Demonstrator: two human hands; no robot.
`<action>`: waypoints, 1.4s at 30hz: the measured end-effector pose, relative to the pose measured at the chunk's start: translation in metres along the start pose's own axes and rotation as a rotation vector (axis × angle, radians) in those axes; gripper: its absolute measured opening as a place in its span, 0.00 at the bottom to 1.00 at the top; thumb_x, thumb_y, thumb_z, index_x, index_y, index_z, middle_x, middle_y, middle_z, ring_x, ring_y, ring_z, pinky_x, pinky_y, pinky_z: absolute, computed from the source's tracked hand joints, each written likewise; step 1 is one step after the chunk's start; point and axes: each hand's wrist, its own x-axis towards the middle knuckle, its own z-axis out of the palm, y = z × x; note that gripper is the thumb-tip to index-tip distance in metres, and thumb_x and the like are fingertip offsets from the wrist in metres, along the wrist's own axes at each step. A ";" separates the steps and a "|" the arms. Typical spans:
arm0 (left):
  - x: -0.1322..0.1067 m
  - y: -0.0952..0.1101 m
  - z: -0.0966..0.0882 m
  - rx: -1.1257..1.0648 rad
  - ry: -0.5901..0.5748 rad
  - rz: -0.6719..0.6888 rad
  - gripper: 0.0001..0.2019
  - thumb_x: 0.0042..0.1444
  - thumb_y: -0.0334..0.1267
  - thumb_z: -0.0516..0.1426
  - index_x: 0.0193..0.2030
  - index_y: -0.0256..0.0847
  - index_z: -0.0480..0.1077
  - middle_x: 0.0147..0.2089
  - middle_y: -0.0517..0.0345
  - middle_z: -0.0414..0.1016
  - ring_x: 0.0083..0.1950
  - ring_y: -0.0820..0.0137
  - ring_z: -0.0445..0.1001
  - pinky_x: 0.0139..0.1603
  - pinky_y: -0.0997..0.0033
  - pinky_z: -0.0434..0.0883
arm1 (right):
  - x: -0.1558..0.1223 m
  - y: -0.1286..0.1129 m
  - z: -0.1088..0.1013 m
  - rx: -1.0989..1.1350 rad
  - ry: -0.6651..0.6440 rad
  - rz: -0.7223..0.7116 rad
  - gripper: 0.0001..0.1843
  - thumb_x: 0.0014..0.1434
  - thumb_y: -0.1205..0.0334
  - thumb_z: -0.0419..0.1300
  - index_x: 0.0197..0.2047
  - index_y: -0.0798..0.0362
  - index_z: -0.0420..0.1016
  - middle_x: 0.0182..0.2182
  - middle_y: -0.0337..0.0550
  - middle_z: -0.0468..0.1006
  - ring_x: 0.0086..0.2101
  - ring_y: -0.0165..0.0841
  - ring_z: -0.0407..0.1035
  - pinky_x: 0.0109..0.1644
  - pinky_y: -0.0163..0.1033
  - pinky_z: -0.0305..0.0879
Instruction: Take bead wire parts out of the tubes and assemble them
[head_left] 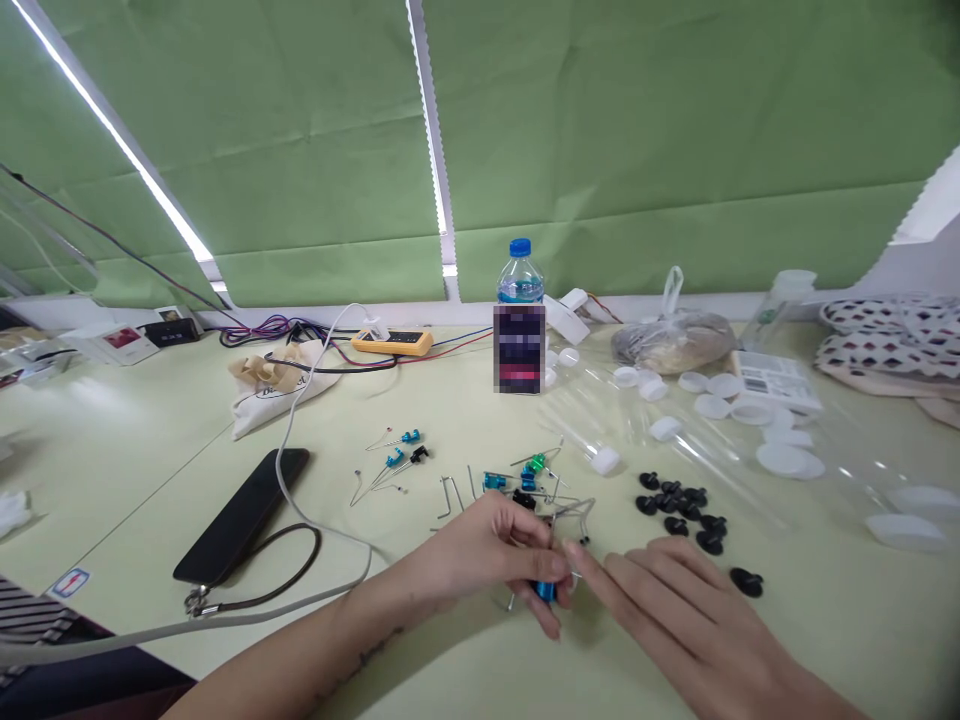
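Observation:
My left hand (pixel 525 555) is closed in a pinch around a small blue metal piece (pixel 546 591) with thin wire at it; the fingers cover much of it. My right hand (pixel 675 605) has its fingers stretched out, the index fingertip at the wire beside the left thumb. Its thumb is hidden. Just beyond the left hand lies a loose pile of bent metal wires with blue pieces (pixel 495 481), a green piece (pixel 535 463) and a black piece (pixel 523 499). Farther left are a few more wires with blue (pixel 394 458) and black fittings (pixel 419 454).
Several black knob-like parts (pixel 671 492) lie right of my hands, with clear tubes and white caps (pixel 712 406) behind them. A bottle (pixel 520 275) stands at the back. To the left are a black phone (pixel 241 515), a white cable (pixel 289 420), a cloth pouch (pixel 255 412) and a yellow device (pixel 391 343).

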 end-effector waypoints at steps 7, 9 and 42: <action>-0.011 0.001 0.005 1.264 0.394 0.935 0.11 0.61 0.26 0.49 0.44 0.28 0.71 0.42 0.41 0.77 0.48 0.60 0.76 0.45 0.64 0.76 | 0.020 -0.006 0.007 1.129 -0.001 0.841 0.33 0.67 0.43 0.33 0.32 0.53 0.72 0.20 0.38 0.67 0.20 0.28 0.59 0.23 0.33 0.56; -0.013 0.000 0.007 1.487 0.375 1.105 0.11 0.59 0.25 0.50 0.47 0.25 0.69 0.44 0.39 0.77 0.49 0.57 0.75 0.45 0.63 0.76 | 0.025 -0.006 0.008 1.308 -0.132 0.934 0.31 0.66 0.42 0.39 0.25 0.54 0.68 0.14 0.33 0.60 0.15 0.24 0.50 0.18 0.30 0.46; 0.005 -0.005 0.004 0.068 0.170 0.127 0.13 0.58 0.42 0.56 0.35 0.31 0.73 0.33 0.49 0.78 0.32 0.67 0.78 0.35 0.67 0.77 | 0.007 -0.005 0.000 0.278 0.104 0.318 0.22 0.63 0.63 0.54 0.60 0.39 0.65 0.44 0.42 0.75 0.43 0.38 0.70 0.48 0.42 0.65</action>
